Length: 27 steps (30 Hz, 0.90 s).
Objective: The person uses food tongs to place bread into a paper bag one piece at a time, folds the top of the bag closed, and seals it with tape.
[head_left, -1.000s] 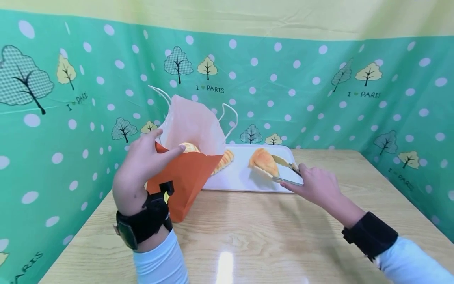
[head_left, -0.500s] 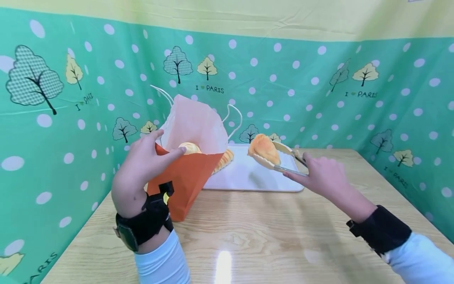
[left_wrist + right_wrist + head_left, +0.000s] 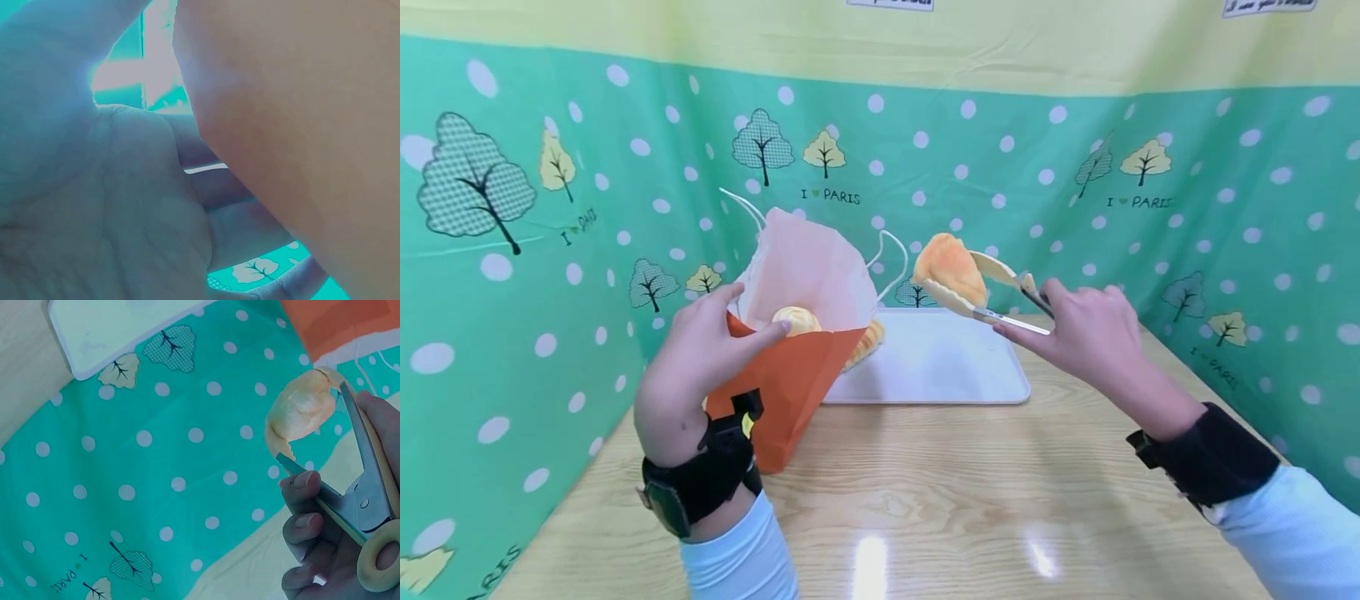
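My left hand (image 3: 696, 354) grips the rim of an orange paper bag (image 3: 797, 375), thumb over the near edge and fingers at its left side. The bag leans with its mouth spread and its pale inner wall showing. Just inside sits a round pale-golden bun (image 3: 802, 320), partly hidden by the rim. In my right hand (image 3: 1090, 333) is a pair of tongs (image 3: 1009, 320) with metal arms and cream-coloured tips. A folded golden pastry (image 3: 951, 267) is clamped between these tips, raised above the tray, right of the bag. The right wrist view shows a ring (image 3: 380, 557) at the tongs' end.
Behind the bag lies a white tray (image 3: 940, 358), bearing a ridged bread (image 3: 865, 346) half covered by the bag. White cord handles (image 3: 895, 258) stick up from the bag's mouth. A green printed curtain (image 3: 1045, 200) encloses the wooden table (image 3: 940, 500) at the back and sides.
The right hand has lifted the tongs with the pastry from the tray, up into the air. My left hand keeps its hold on the bag, with the bun still inside.
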Each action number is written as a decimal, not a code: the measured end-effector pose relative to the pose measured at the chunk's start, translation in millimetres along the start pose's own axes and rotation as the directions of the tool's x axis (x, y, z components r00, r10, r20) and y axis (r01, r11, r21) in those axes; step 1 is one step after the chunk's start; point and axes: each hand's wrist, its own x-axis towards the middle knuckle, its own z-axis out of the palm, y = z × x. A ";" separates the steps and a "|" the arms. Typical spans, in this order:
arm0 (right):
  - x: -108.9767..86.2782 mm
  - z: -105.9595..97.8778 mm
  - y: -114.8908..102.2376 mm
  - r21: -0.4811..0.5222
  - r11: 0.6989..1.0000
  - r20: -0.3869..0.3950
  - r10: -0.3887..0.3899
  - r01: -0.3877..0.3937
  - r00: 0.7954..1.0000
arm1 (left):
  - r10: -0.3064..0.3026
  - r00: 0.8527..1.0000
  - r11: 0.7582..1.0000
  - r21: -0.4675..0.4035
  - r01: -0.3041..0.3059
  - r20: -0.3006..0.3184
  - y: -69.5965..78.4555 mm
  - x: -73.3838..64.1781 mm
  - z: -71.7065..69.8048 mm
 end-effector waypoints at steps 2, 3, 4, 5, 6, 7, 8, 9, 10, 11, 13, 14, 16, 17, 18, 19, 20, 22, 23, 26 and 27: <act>3.3 -1.4 -1.4 -0.006 1.000 -0.031 -0.020 0.020 0.999 | -0.009 1.000 1.000 -0.003 0.009 0.002 -1.1 -1.6 0.1; 4.8 -2.3 -2.1 -0.010 1.000 -0.036 -0.022 0.022 0.999 | -0.011 1.000 1.000 -0.003 0.011 0.002 -1.6 -2.4 0.2; 6.0 -3.0 -2.9 -0.012 1.000 -0.037 -0.022 0.022 0.999 | -0.011 1.000 1.000 -0.001 0.011 0.001 -2.1 -3.0 0.2; 7.0 -3.7 -3.7 -0.011 1.000 -0.032 -0.017 0.017 0.999 | -0.008 1.000 1.000 -0.002 0.008 0.000 -2.6 -3.5 0.3; 7.6 -4.6 -4.5 -0.011 1.000 -0.023 -0.010 0.009 1.000 | -0.003 1.000 1.000 0.000 0.003 -0.001 -2.8 -3.8 0.5; 8.0 -5.6 -5.2 -0.015 1.000 -0.011 -0.002 0.002 1.000 | 0.001 1.000 1.000 0.000 -0.001 -0.001 -2.6 -4.0 0.8; 8.3 -6.6 -5.8 -0.017 1.000 0.000 0.004 -0.004 1.000 | 0.009 1.000 1.000 0.004 -0.009 -0.003 -2.3 -3.8 1.2; 8.7 -7.9 -6.2 -0.018 1.000 0.016 0.013 -0.013 1.000 | 0.017 1.000 1.000 0.004 -0.017 -0.006 -1.6 -3.7 1.3; 9.0 -9.0 -6.6 -0.017 1.000 0.025 0.021 -0.020 0.999 | 0.024 1.000 1.000 0.002 -0.024 -0.010 -0.7 -3.6 1.5; 9.2 -10.3 -6.9 -0.018 1.000 0.033 0.026 -0.025 0.999 | 0.031 0.999 1.000 -0.001 -0.031 -0.013 0.3 -3.5 1.7; 10.6 -12.3 -7.6 -0.021 0.999 0.041 0.031 -0.030 0.999 | 0.043 0.999 0.999 -0.003 -0.043 -0.015 1.9 -2.7 2.1; 11.8 -12.9 -8.1 -0.019 0.999 0.038 0.031 -0.030 0.999 | 0.049 0.999 0.999 -0.006 -0.049 -0.016 2.1 -1.9 2.2; 13.9 -14.3 -9.8 -0.021 0.999 0.041 0.032 -0.031 0.999 | 0.056 0.998 0.998 -0.009 -0.056 -0.013 2.4 -0.7 2.4; 15.0 -15.0 -10.7 -0.022 0.999 0.043 0.032 -0.031 0.999 | 0.056 0.998 0.998 -0.006 -0.056 -0.009 2.5 -0.2 2.4; 16.1 -15.8 -11.7 -0.024 0.999 0.046 0.031 -0.029 0.998 | 0.053 0.999 0.999 -0.002 -0.053 -0.003 2.7 0.2 2.3; 17.5 -16.7 -12.7 -0.025 0.999 0.049 0.030 -0.029 0.998 | 0.049 0.999 0.999 0.000 -0.049 0.001 2.8 0.4 2.2; 18.9 -18.0 -13.6 -0.027 0.999 0.054 0.031 -0.030 0.998 | 0.045 0.999 0.999 0.002 -0.045 0.006 2.9 0.4 2.1; 21.6 -20.7 -15.0 -0.031 0.999 0.062 0.033 -0.031 0.998 | 0.035 0.999 0.999 0.007 -0.035 0.013 2.8 0.2 1.9; 23.2 -22.1 -15.4 -0.032 0.999 0.061 0.032 -0.030 0.998 | 0.032 0.999 0.999 0.008 -0.032 0.015 2.6 0.2 1.9; 27.0 -26.7 -16.1 -0.033 0.999 0.059 0.040 -0.038 0.997 | 0.038 0.999 0.999 0.002 -0.038 0.013 1.3 0.1 2.0; 27.9 -28.0 -16.3 -0.031 0.999 0.057 0.042 -0.040 0.998 | 0.040 0.999 0.999 0.000 -0.040 0.013 0.7 -0.1 2.0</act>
